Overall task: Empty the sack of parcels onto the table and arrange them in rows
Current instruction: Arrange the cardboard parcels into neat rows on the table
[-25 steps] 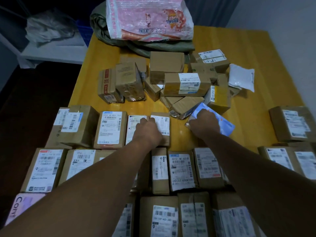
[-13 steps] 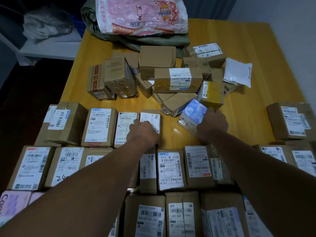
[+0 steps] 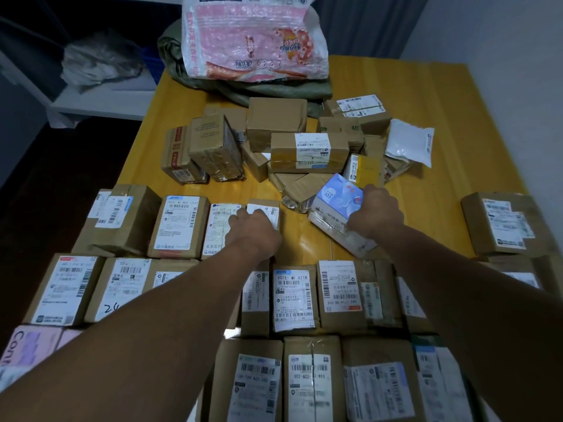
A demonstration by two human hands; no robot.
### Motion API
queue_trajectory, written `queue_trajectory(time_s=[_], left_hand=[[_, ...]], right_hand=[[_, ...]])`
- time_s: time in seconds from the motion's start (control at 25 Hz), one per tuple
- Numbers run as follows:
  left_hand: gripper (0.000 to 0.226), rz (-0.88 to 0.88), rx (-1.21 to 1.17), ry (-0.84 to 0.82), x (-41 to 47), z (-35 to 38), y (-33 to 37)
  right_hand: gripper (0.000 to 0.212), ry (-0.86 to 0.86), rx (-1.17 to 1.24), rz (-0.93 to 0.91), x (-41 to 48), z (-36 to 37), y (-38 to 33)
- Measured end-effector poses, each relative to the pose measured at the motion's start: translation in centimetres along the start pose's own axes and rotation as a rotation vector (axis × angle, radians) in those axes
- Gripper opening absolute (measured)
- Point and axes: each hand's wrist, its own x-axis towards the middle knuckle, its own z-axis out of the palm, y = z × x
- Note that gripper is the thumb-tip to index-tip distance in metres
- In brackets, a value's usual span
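My right hand [image 3: 376, 213] grips a light-blue printed box [image 3: 336, 197] wrapped in clear film, tilted up on edge near the table's middle. My left hand [image 3: 254, 228] rests on a small labelled brown parcel [image 3: 264, 208] at the right end of the far row; I cannot tell whether its fingers curl round the parcel. Rows of brown parcels with white labels [image 3: 292, 296] fill the near half of the yellow table [image 3: 426, 95]. A loose heap of parcels [image 3: 307, 150] lies farther back. The pink and white sack [image 3: 254, 38] sits slumped at the far edge.
A green sack [image 3: 243, 86] lies under the pink one. A white padded pouch [image 3: 409, 144] lies right of the heap. More boxes [image 3: 499, 223] sit at the right edge. A white shelf [image 3: 100, 99] with a grey bag stands left of the table.
My right hand has tipped the blue box up from lying flat and drawn it slightly nearer. My left hand has stayed on the small parcel.
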Motion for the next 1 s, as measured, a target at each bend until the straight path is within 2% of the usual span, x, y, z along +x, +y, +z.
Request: queue_trajectory(time_s=[0.24,0.4,0.56,0.68,0.84,1.0], left_hand=[[0.049,0.101,-0.071,0.049,-2.7,-2.2,0.4],[0.044,0.146,-0.128,0.073,-4.4,-2.8,-0.2],[0.041,0.178,-0.196,0.076,-5.4,-3.3,-0.7],[0.042,0.169,-0.276,0.02,-5.7,-3.1,-1.2],[0.018,0.105,-0.476,-0.11,-5.1,-1.8,-1.1],[0.018,-0.002,-0.67,-0.174,-3.1,-1.0,-0.4]], right_hand=[[0.057,0.049,0.217,0.045,-3.5,-3.5,-1.2],[0.062,0.01,0.372,0.059,-6.2,-4.6,-2.3],[0.06,-0.09,0.648,0.152,-8.3,-5.5,-3.1],[0.048,-0.185,0.788,0.211,-9.4,-5.5,-3.4],[0.038,-0.365,0.764,0.262,-9.6,-4.6,-3.0],[0.037,-0.434,0.785,0.316,-7.9,-2.8,-2.4]])
